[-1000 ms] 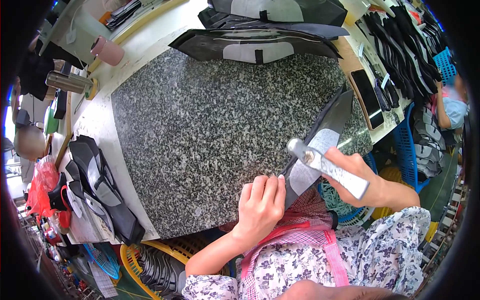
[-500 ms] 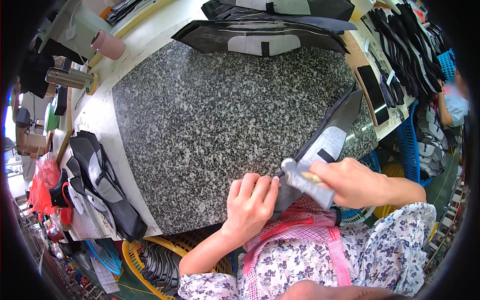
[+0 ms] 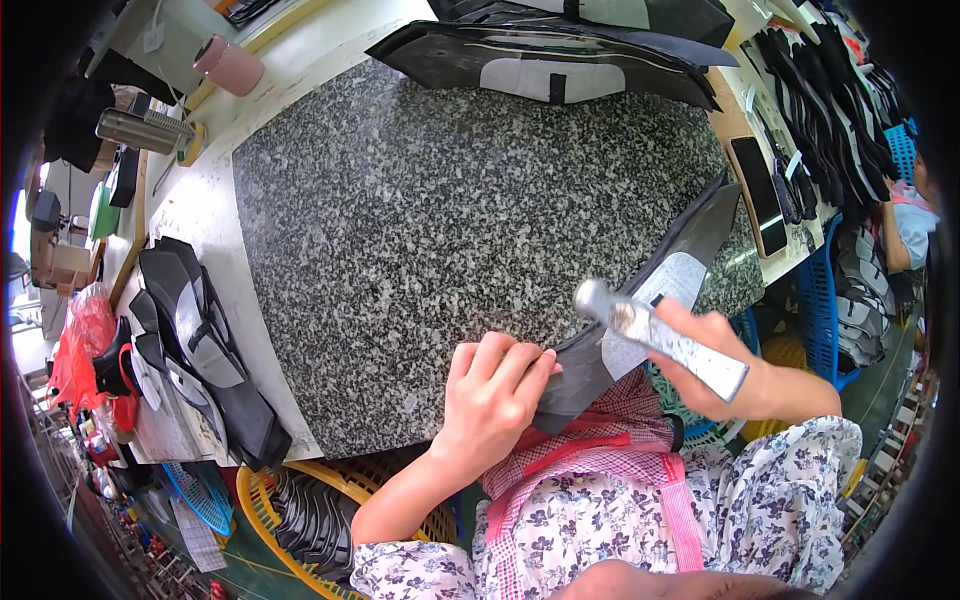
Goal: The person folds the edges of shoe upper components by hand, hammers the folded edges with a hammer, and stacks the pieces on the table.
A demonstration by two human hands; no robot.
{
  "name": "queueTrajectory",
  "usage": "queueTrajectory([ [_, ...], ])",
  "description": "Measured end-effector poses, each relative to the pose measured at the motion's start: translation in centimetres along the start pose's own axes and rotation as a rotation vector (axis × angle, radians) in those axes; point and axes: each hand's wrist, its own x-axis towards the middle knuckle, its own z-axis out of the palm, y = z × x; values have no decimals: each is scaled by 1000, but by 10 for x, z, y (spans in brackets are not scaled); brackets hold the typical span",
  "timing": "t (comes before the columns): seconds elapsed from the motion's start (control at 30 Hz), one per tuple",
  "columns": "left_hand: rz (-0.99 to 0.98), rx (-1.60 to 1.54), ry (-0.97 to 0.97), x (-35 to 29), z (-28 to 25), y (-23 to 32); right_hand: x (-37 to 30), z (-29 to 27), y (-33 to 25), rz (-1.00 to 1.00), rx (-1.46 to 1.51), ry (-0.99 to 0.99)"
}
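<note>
A long dark grey panel (image 3: 580, 378) with a pale patch lies slantwise at the near right edge of the stone slab (image 3: 440, 230), its lower end over my apron. My left hand (image 3: 492, 400) rests at the panel's left end, fingers bent together and fingertips pinching its edge. My right hand (image 3: 715, 370) is wrapped round a hammer's handle. The metal hammer (image 3: 685, 348) is held over the panel, its round face toward the folded long edge; whether it touches is unclear. Most of the handle is hidden by my hand.
Similar panels (image 3: 550, 75) stack along the slab's far edge, and more (image 3: 200, 345) lie at left. A phone (image 3: 758, 195) lies at right beside black strips (image 3: 815, 110). Below the table are a yellow basket (image 3: 262, 510) and a blue basket (image 3: 815, 300). Another person's arm (image 3: 893, 235) shows far right.
The hammer has lifted off and swung rightward from the panel's edge, with my right hand moving slightly right. My left hand stays at the panel's end. The whole view has shifted a little.
</note>
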Motion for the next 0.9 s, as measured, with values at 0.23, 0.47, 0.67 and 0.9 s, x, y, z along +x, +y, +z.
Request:
queueTrajectory([
  [0.23,38,115,47,-7,5,3,8,7,4,-33,-179,-62],
  [0.47,-303,-26,107,-8,-6,0,3,25,17,3,-224,-206],
  [0.67,-326,-164,171,-19,8,6,12,9,-1,-23,-168,-123],
  [0.9,-125,66,135,-22,7,12,19,16,7,-63,-233,-203],
])
